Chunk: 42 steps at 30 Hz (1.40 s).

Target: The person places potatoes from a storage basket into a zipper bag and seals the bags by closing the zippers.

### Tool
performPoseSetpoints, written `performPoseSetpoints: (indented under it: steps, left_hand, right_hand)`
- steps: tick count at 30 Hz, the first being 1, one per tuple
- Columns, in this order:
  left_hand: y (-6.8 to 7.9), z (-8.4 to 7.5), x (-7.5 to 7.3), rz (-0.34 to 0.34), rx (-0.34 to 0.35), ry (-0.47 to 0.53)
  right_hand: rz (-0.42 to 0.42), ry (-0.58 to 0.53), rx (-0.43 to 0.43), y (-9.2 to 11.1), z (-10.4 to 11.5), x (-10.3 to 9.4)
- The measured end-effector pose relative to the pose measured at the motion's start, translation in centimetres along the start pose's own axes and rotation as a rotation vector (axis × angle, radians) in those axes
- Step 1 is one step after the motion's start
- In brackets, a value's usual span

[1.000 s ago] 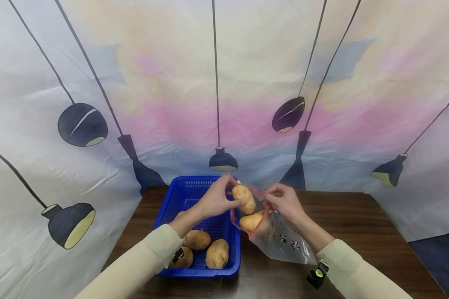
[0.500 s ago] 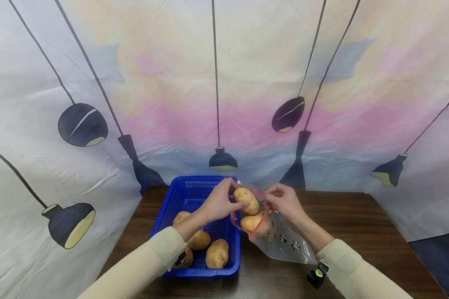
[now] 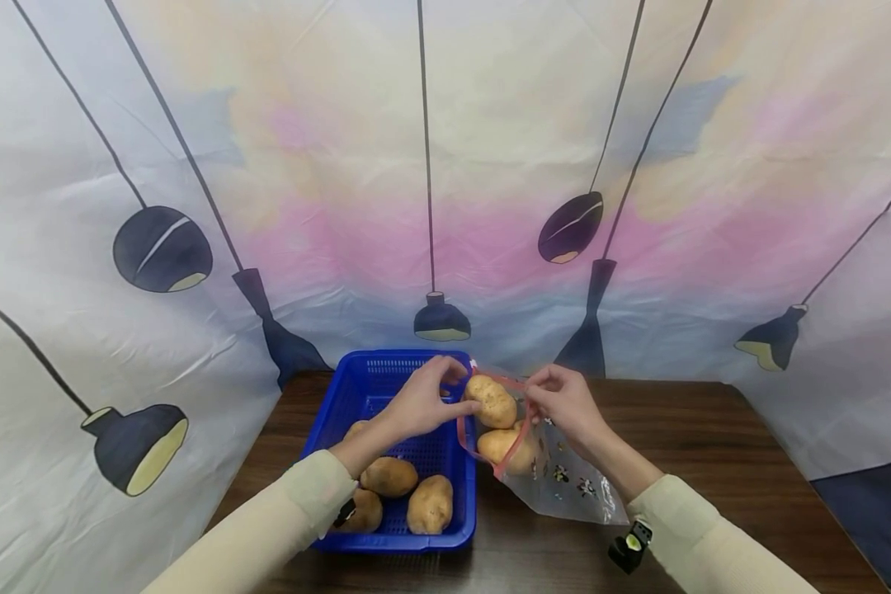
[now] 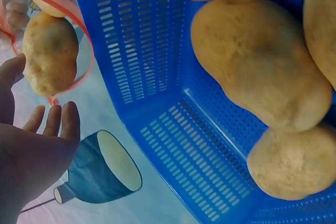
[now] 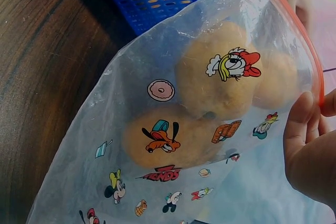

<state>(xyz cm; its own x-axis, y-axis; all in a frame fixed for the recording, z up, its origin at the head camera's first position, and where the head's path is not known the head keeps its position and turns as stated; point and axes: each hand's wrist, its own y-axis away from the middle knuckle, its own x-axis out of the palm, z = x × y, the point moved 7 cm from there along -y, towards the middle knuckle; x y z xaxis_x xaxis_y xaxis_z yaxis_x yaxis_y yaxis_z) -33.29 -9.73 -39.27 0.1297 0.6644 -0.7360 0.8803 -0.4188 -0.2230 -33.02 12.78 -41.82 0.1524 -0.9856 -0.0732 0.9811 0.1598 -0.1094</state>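
my left hand (image 3: pixel 425 402) is loose, with the fingers spread and a gap between them and the thumb. it has hold of nothing. the tip of my thumb is right by a potato (image 3: pixel 492 402), and i cannot tell if it touches. this potato is in the mouth of a bag (image 3: pixel 573 500). it is pale yellow-brown, longer than it is wide, with a lumpy skin and some little dents.

my right hand (image 3: pixel 564 402) has its thumb and fingers bent in, and it pinches the red edge of the bag. the bag is thin and see-through, with a red strip around the top. it has funny pictures on it: a duck with a red bow, an orange dog and a pink donut. two more potatoes show through the plastic, a big round one (image 5: pixel 215 85) and a long one (image 5: pixel 168 135) beside it.

to the left of the bag is a blue basket (image 3: pixel 466 528) full of little holes. four potatoes are in it. they are brown and smooth, and one (image 4: pixel 262 64) is fat and bent a bit in the middle. the basket is on a dark brown table (image 3: pixel 713 462). behind it hangs a cloth (image 3: pixel 490 148) with lamps drawn on it.
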Motion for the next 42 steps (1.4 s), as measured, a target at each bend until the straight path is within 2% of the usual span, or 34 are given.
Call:
performPoseSetpoints:
  steps: [4, 9, 21, 26, 35, 39, 42]
  left_hand:
    - [0.2, 0.5, -0.6, 0.014, -0.006, 0.007]
    - [0.5, 1.1, -1.3, 0.023, -0.021, -0.040]
    - [1.1, 2.3, -1.6, 0.047, -0.066, -0.017]
    - [1.4, 3.1, -1.0, 0.068, -0.094, 0.006]
    - [2.0, 3.1, 1.4, 0.117, -0.077, 0.021]
    - [2.1, 3.4, 2.3, 0.146, -0.152, 0.025]
    - [2.1, 3.7, 3.0, 0.180, -0.244, 0.131]
  right_hand:
    - [0.003, 0.001, -0.002, 0.0, 0.0, 0.0]
    - [0.009, 0.006, -0.008, 0.0, 0.0, 0.0]
    - [0.016, 0.007, 0.002, 0.0, 0.1, 0.1]
    - [0.021, 0.007, 0.005, 0.1, 0.1, 0.1]
    - [0.028, -0.003, 0.007, 0.2, 0.0, 0.2]
    - [0.022, -0.001, 0.009, 0.1, -0.1, 0.3]
    - [0.021, -0.003, 0.005, 0.1, -0.1, 0.4]
